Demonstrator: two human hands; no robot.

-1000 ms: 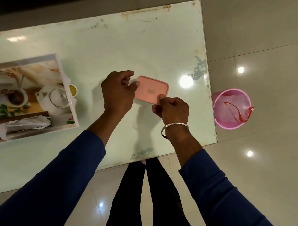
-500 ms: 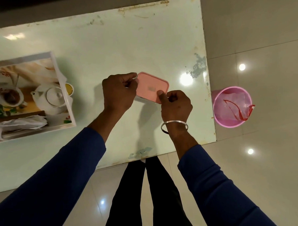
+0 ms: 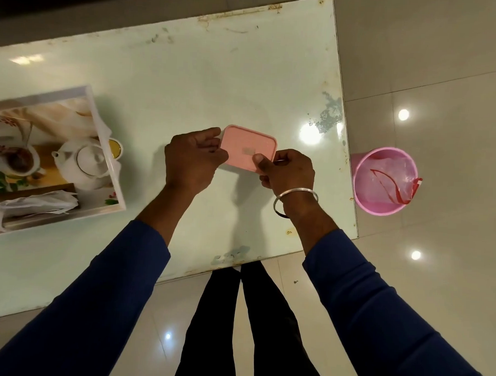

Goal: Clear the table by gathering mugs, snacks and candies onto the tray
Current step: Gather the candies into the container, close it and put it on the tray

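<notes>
A pink rectangular lidded box (image 3: 247, 146) sits in the middle of the pale green table (image 3: 189, 80). My left hand (image 3: 192, 160) grips its left edge with curled fingers. My right hand (image 3: 287, 171) holds its near right corner, thumb pressed on the lid. The white-rimmed tray (image 3: 106, 150) with a printed teapot picture lies at the left; a crumpled white wrapper (image 3: 30, 206) rests in it. A small round yellow-topped item (image 3: 115, 148) shows just outside the tray's right rim.
A pink bin (image 3: 383, 181) with a plastic liner stands on the tiled floor right of the table. My legs are at the table's near edge. The table's right edge runs close to my right hand.
Both hands have closed in on the pink box, the left fingers now wrapped over its left edge. The box stays at about the same spot on the table.
</notes>
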